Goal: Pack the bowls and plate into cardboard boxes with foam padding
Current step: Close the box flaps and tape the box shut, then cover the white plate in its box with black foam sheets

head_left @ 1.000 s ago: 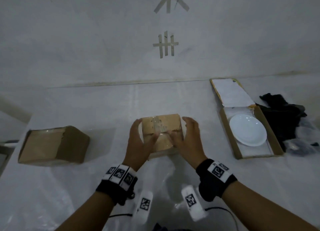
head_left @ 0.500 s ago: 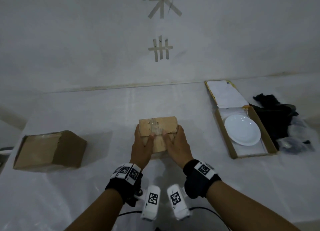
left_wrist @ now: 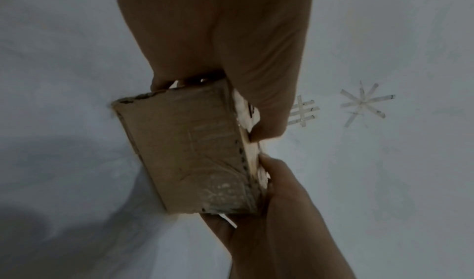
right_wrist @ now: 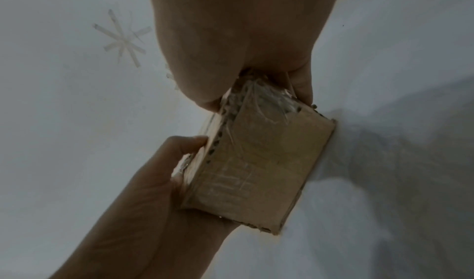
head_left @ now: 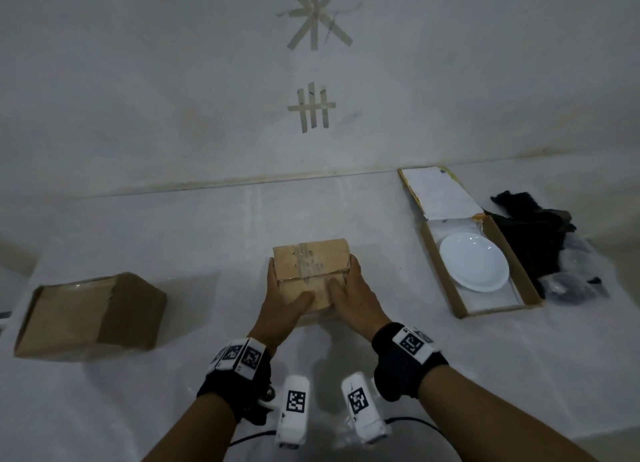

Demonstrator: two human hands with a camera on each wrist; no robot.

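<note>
A small closed cardboard box with clear tape across its top sits mid-table. My left hand grips its left side, thumb on the near top flap. My right hand grips the right side, thumb also on top. In the left wrist view the small box sits between both hands; the right wrist view shows the box the same way. A white plate lies on white foam in an open flat box at the right. No bowl is visible.
A larger closed cardboard box lies at the table's left. The flat box's lid folds back toward the wall. A heap of black cloth and clear plastic lies at the far right. Tape marks are on the wall.
Both hands have closed in on the small box, from spread at its sides to gripping it with thumbs on top. The box has shifted slightly toward me.
</note>
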